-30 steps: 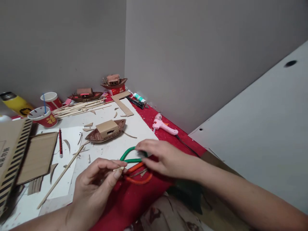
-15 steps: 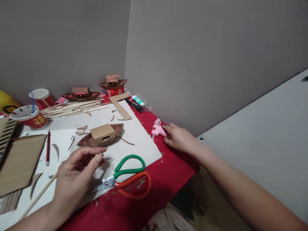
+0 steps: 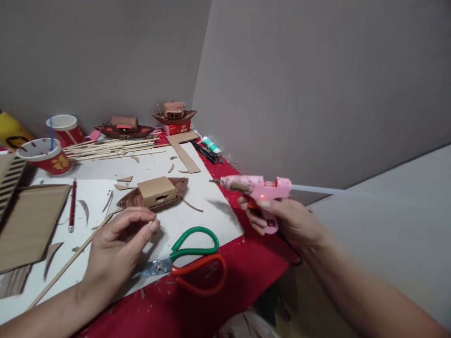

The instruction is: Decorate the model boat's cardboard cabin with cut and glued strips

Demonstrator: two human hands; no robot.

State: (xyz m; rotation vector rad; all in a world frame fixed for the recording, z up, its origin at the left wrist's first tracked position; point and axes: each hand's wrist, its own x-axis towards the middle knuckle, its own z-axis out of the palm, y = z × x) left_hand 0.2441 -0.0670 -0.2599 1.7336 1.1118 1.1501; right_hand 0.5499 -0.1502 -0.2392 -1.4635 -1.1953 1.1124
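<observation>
My right hand [image 3: 282, 218] is wrapped round the handle of a pink hot glue gun [image 3: 252, 187], held up over the table's right side. Its nozzle points left, a small light glows on its body, and a clear glue stick [image 3: 317, 189] juts out behind. My left hand [image 3: 118, 244] is closed in a pinch; what sits between thumb and finger is too small to make out. Just beyond it lies a cardboard model boat [image 3: 155, 193] with a tan curved roof. Scissors [image 3: 190, 263] with green and orange handles lie to the right of my left hand.
Two finished model boats stand at the back, one on a red box [image 3: 176, 126]. Wooden sticks [image 3: 112, 148], paper cups [image 3: 47, 157], a red pencil [image 3: 72, 206] and cardboard sheets [image 3: 33, 225] lie to the left. Grey walls [image 3: 317, 84] border the table.
My right hand has lifted the glue gun off the red tablecloth and turned its nozzle to the left. My left hand keeps its pinch. The view has shifted slightly.
</observation>
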